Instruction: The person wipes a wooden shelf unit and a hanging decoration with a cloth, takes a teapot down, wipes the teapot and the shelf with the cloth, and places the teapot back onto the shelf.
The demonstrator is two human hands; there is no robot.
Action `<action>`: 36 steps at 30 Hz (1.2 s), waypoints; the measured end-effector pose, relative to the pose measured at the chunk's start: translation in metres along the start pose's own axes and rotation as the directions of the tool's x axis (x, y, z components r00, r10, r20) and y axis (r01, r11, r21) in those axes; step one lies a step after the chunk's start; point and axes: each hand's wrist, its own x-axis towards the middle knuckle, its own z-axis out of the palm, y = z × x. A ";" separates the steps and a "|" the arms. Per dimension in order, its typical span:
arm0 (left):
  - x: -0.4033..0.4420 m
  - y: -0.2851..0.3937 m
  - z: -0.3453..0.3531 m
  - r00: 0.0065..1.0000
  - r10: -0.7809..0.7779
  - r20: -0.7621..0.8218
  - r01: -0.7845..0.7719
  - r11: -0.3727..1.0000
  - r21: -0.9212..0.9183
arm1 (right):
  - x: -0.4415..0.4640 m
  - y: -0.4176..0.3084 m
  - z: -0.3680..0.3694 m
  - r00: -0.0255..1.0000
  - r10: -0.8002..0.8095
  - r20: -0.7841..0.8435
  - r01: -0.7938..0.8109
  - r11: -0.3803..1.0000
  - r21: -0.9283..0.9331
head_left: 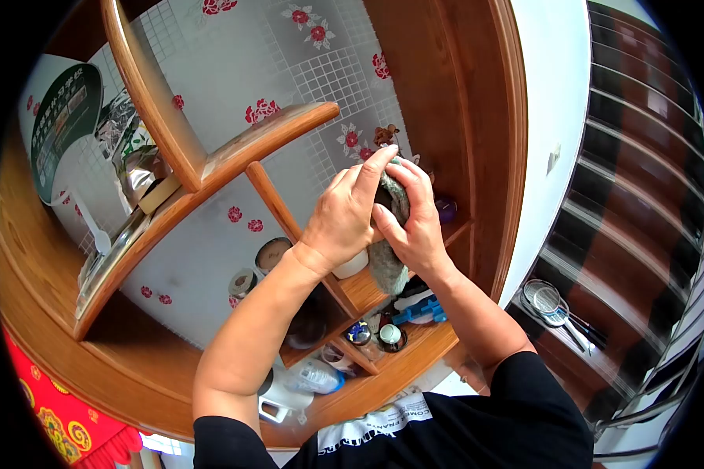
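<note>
In front of the right-hand shelves, my two hands are raised close together. My right hand (416, 227) is closed on a grey-green cloth (389, 270), which hangs down below the fingers. My left hand (346, 209) is closed against the other side, its index finger stretched toward the right fingertips. Something dark shows between the palms, mostly hidden by the fingers and cloth; I cannot tell its kind. A brown flower-shaped ornament (385, 134) appears just above my fingertips, and whether it belongs to the dark thing is unclear. Under my left wrist is a white container (352, 266), partly covered.
A curved wooden shelf (250, 141) with dividers surrounds my arms. Tape rolls (243, 281), a white jug (285, 395), a clear bottle (318, 377) and a blue plastic item (419, 309) stand lower down. A round fan (66, 129) is at left; rackets (546, 301) lie on the stairs (633, 195).
</note>
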 end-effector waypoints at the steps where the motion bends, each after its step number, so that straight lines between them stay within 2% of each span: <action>1: -0.001 -0.001 0.001 0.999 0.033 -0.004 -0.032 0.999 0.041 | 0.000 0.002 0.001 1.000 0.005 0.005 -0.005 1.000 0.003; 3: -0.004 -0.003 0.001 1.000 -0.001 0.008 0.000 0.998 0.064 | 0.002 0.009 0.004 0.986 0.157 0.047 -0.162 0.979 0.122; 4: -0.005 -0.003 0.001 0.999 0.002 0.033 -0.004 0.997 0.075 | 0.002 0.010 0.005 0.945 0.315 0.084 -0.326 0.923 0.204; 5: -0.006 -0.004 0.002 0.998 0.006 0.057 -0.010 0.996 0.086 | 0.003 0.009 0.005 0.922 0.371 0.111 -0.388 0.880 0.274; 7: -0.008 -0.007 0.003 0.998 0.003 0.066 -0.008 0.997 0.080 | 0.004 0.008 0.008 0.849 0.486 0.208 -0.511 0.651 0.561; 9: -0.010 -0.005 0.004 0.998 -0.053 -0.020 0.055 0.991 0.123 | 0.003 0.012 0.011 0.836 0.514 0.189 -0.510 0.606 0.610; 10: -0.013 -0.003 0.010 0.977 -0.212 -0.038 0.211 0.977 -0.024 | 0.003 0.014 0.013 0.824 0.540 0.172 -0.504 0.560 0.657; 11: -0.015 -0.004 0.013 0.977 -0.210 -0.037 0.209 0.978 -0.025 | 0.003 0.014 0.013 0.824 0.540 0.169 -0.503 0.561 0.657; 13: -0.017 -0.006 0.017 0.946 -0.321 -0.046 0.314 0.943 -0.113 | 0.001 0.013 0.015 0.827 0.549 0.123 -0.436 0.488 0.756; 15: -0.017 -0.008 0.017 0.944 -0.327 -0.040 0.319 0.939 -0.128 | -0.006 0.019 0.019 0.826 0.558 0.080 -0.425 0.522 0.740; 17: -0.017 -0.010 0.016 0.945 -0.328 0.009 0.326 0.936 -0.133 | -0.015 0.025 0.020 0.887 0.460 0.030 -0.367 0.664 0.651; 18: -0.017 -0.009 0.014 0.948 -0.317 0.015 0.316 0.941 -0.120 | -0.016 0.027 0.021 0.932 0.358 -0.064 -0.276 0.811 0.516; 19: -0.017 -0.008 0.013 0.948 -0.319 0.014 0.318 0.941 -0.118 | -0.017 0.027 0.020 0.932 0.357 -0.062 -0.276 0.810 0.517; 21: -0.017 -0.007 0.012 0.945 -0.318 0.072 0.325 0.937 -0.125 | -0.018 0.025 0.016 0.984 0.085 -0.157 -0.039 0.960 0.277; 22: -0.016 -0.007 0.011 0.940 -0.327 0.096 0.338 0.929 -0.150 | -0.018 0.026 0.013 0.989 0.024 -0.148 0.006 0.980 0.201; 23: -0.015 -0.007 0.010 0.940 -0.326 0.098 0.338 0.929 -0.151 | -0.018 0.026 0.011 0.989 0.025 -0.149 0.005 0.980 0.200; 26: -0.013 -0.008 0.005 0.939 -0.306 0.156 0.333 0.923 -0.191 | -0.014 0.022 0.003 0.988 -0.123 -0.090 0.131 0.988 0.087; 28: -0.012 -0.006 0.004 0.957 -0.264 0.123 0.279 0.952 -0.125 | -0.011 0.025 0.005 0.997 0.029 -0.078 -0.011 0.973 0.229; 29: -0.012 -0.004 0.003 0.972 -0.216 0.091 0.221 0.974 -0.055 | -0.010 0.030 0.007 0.991 0.122 -0.061 -0.096 0.943 0.320; 30: -0.011 0.002 0.004 0.975 -0.208 0.080 0.211 0.977 -0.029 | -0.010 0.019 0.004 0.892 0.426 0.151 -0.417 0.645 0.640; 31: -0.011 0.002 0.004 0.975 -0.206 0.082 0.209 0.977 -0.031 | -0.008 0.014 0.002 0.891 0.428 0.149 -0.417 0.646 0.640; 33: -0.011 0.002 0.002 0.999 -0.011 0.039 0.008 0.997 0.077 | -0.006 0.009 0.000 0.819 0.510 0.262 -0.510 0.440 0.739; 34: -0.011 0.004 0.001 0.999 0.010 0.052 -0.015 0.995 0.097 | -0.007 0.011 0.000 0.748 0.566 0.347 -0.596 0.342 0.727; 35: -0.011 0.004 0.000 0.996 0.064 0.055 -0.070 0.991 0.114 | -0.006 0.009 -0.003 0.614 0.639 0.464 -0.696 0.161 0.699; 36: -0.012 0.005 -0.001 0.992 0.103 0.075 -0.114 0.983 0.145 | -0.007 0.005 -0.006 0.558 0.652 0.513 -0.742 0.117 0.660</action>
